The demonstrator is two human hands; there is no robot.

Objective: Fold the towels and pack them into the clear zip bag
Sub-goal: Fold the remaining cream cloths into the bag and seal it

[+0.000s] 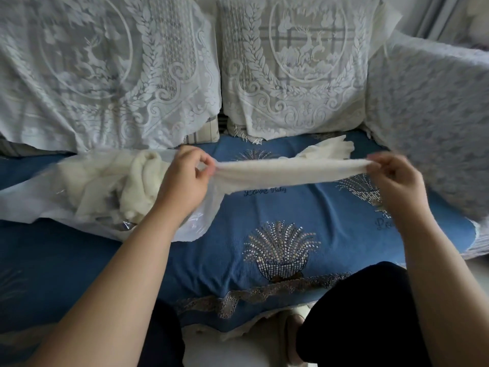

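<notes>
One cream towel (288, 170) is being held up and stretched flat above the blue sofa cover (238, 215). Its left end is being pinched by the left hand (185, 178), with fingers and thumb curled tight on the cloth. Its right end is being pinched the same way by the right hand (394, 181). The two hands are being kept well apart, with the towel pulled straight between them. One clear zip bag (190, 221) is being left lying on the sofa seat, just beside and under the left arm. A bunch of cream towels (113, 181) is being kept inside or on it; how many are in the bunch cannot be counted, because they are crumpled together and partly covered by the wrist. The bag's left end is being cut off by the picture's edge, and its zip cannot be made out. One more white cloth (330, 149) is being partly hidden behind the stretched towel, so its shape is hard to tell. Two back cushions under white lace covers (105, 75) are being leaned against the sofa back, and one padded arm under lace (436, 102) is being shown on the right. Small stitched words on the blue cover are being blurred and half hidden.
</notes>
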